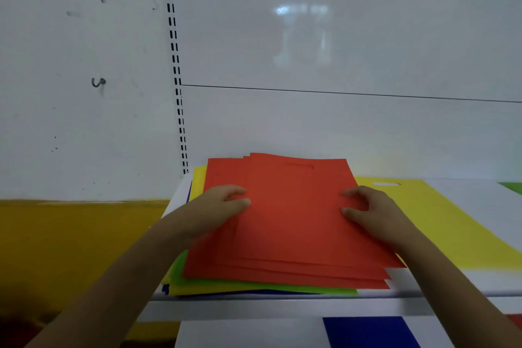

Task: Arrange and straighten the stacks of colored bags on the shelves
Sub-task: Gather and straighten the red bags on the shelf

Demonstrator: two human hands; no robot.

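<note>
A fanned stack of red bags point(291, 223) lies on the white shelf point(409, 282), on top of green point(254, 285), yellow and blue bags whose edges stick out at the left and front. My left hand point(220, 209) rests on the stack's left edge, thumb and fingers on the top sheets. My right hand point(367, 212) lies on the right edge, its fingers bent against the red surface. Whether either hand pinches the sheets is unclear.
A large yellow bag point(452, 217) with a cut-out handle lies flat to the right. A green corner point(512, 186) shows at the far right. A blue bag point(367, 332) lies on the lower shelf. The white back panel and slotted upright point(178, 87) stand behind.
</note>
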